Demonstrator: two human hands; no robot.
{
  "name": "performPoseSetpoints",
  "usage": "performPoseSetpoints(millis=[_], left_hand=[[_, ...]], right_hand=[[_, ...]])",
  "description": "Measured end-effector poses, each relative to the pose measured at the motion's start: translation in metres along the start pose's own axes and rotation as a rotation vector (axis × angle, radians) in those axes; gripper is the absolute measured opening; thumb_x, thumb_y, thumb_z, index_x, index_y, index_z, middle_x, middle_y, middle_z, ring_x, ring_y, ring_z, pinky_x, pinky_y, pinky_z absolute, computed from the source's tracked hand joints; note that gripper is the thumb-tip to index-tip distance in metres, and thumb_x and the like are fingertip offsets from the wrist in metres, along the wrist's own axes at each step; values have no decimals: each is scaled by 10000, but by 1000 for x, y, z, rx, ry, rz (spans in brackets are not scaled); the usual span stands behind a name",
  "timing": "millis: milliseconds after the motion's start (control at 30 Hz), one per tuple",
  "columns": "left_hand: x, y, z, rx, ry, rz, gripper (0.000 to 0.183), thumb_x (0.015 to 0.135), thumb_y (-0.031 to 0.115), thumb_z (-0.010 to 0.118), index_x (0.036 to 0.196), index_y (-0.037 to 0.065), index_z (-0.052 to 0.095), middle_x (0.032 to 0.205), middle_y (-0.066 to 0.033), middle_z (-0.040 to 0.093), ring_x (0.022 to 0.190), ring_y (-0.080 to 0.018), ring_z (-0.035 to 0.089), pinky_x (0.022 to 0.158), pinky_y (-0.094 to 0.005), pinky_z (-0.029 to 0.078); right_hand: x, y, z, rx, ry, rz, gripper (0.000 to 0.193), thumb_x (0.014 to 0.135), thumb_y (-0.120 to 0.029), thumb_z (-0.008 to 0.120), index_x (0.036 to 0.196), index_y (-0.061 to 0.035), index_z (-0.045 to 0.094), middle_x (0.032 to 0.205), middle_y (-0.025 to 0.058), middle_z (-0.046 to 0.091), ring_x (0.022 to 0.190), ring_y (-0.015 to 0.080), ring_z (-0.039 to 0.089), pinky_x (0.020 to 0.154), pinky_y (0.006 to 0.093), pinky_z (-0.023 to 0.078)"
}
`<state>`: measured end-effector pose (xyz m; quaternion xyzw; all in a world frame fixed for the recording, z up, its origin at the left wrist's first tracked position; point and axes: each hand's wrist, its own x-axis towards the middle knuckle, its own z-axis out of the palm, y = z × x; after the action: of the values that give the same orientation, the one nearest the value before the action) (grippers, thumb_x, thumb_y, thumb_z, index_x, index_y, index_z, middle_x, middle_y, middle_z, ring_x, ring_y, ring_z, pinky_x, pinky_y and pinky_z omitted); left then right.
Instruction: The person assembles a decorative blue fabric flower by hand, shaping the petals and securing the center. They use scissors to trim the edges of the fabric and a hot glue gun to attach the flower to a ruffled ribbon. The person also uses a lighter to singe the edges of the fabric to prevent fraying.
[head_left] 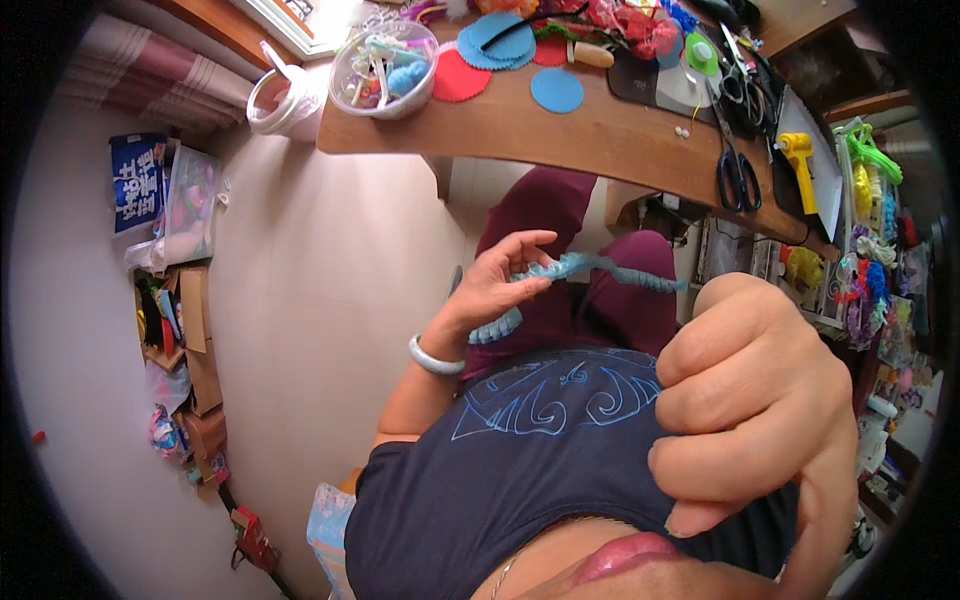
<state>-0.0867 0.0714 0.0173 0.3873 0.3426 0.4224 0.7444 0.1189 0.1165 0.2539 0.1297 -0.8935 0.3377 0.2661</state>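
Note:
A light blue ruffled ribbon strip [640, 278] runs through the fingers of my left hand [488, 290], above my lap. My left thumb and fingers close on the gathered part; one end stretches right toward my other hand, and another stretch hangs below the palm. My right hand [755, 400] is raised close to the camera at the right, its fingers curled into a pinch. Whatever the right hand pinches, perhaps something thin, is hidden or too small to see. The ribbon's right end tapers off just short of the right knuckles.
Ahead is a wooden table [480, 138] with a clear tub [385, 75] of small parts, blue scalloped discs [557, 90], a red disc [458, 78], dark-handled scissors [738, 180] and a yellow glue gun [797, 155]. A pink-white bucket [285, 110] stands left of the table.

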Motion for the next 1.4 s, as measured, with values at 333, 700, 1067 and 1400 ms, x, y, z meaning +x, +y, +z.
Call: performPoseSetpoints(millis=[333, 700, 1067, 1400], left_hand=[[-23, 34, 19, 156, 39, 71, 422, 822, 20, 626, 1219, 7, 483, 1014, -64, 602, 851, -87, 553, 662, -196, 458], [-56, 8, -9, 855, 66, 1, 324, 748, -37, 619, 1063, 37, 615, 806, -33, 629, 689, -100, 552, 609, -252, 461], [-127, 14, -98, 94, 887, 9, 178, 913, 133, 524, 1042, 32, 594, 736, -28, 584, 521, -65, 456, 465, -195, 368], [-95, 20, -100, 444, 1255, 121, 303, 860, 116, 571, 1147, 24, 537, 1024, -112, 606, 914, -213, 580, 772, -311, 470]], right_hand=[[-60, 74, 59, 174, 276, 839, 496, 787, -53, 621, 1252, 3, 461, 1122, 165, 557, 1013, 228, 563, 878, 312, 436], [-155, 84, 142, 361, 125, 1183, 163, 844, -103, 555, 977, -31, 617, 804, 147, 637, 746, 285, 625, 663, 358, 478], [-169, 98, 171, 389, -124, 1188, 320, 829, -259, 575, 1058, -36, 578, 932, 205, 626, 905, 366, 589, 784, 428, 447], [-209, 91, 167, 184, -31, 1332, 290, 798, -215, 538, 1038, -69, 606, 939, 198, 625, 905, 367, 589, 771, 454, 454]])
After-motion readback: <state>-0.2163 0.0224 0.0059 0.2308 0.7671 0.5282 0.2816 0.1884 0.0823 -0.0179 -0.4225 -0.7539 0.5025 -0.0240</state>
